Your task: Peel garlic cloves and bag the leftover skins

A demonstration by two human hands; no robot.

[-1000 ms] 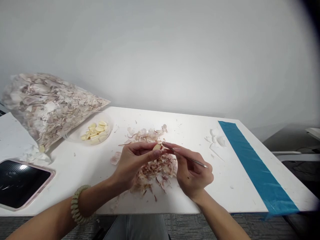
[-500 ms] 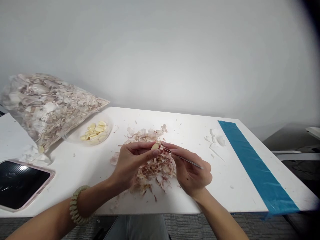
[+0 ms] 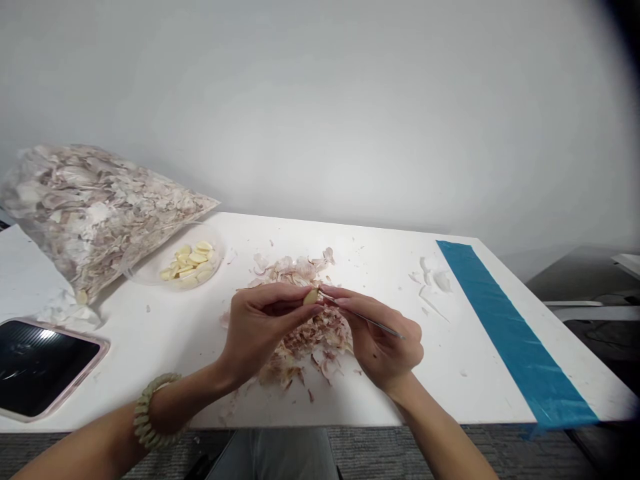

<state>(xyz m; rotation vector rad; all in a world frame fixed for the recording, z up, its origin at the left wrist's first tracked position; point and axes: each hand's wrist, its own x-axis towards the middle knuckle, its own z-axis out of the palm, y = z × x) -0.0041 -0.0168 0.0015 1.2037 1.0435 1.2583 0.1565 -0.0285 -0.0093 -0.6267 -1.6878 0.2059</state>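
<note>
My left hand (image 3: 267, 323) pinches a pale yellow garlic clove (image 3: 311, 297) between thumb and fingertips, above the middle of the table. Closed around a slim metal tool (image 3: 377, 325) is my right hand (image 3: 383, 340). The tool's near end sticks out past the palm, and its tip meets the right end of the clove. Whether it is tweezers or a thin blade I cannot tell. Beneath both hands spreads a heap of garlic skins (image 3: 320, 333), partly hidden by them. To the left, a clear plastic bowl (image 3: 150, 273) holds several peeled cloves (image 3: 187, 262).
A big clear bag of garlic skins (image 3: 95, 207) leans behind the bowl. A phone (image 3: 45, 367) lies at the left edge by crumpled tissue (image 3: 70, 312). White scraps (image 3: 435, 277) rest on the right, beside blue tape (image 3: 515, 333) on the white table (image 3: 460, 393).
The clove has turned slightly in my left fingers, and the left wrist has shifted a little. The tool's tip has moved slightly left, still at the clove's end.
</note>
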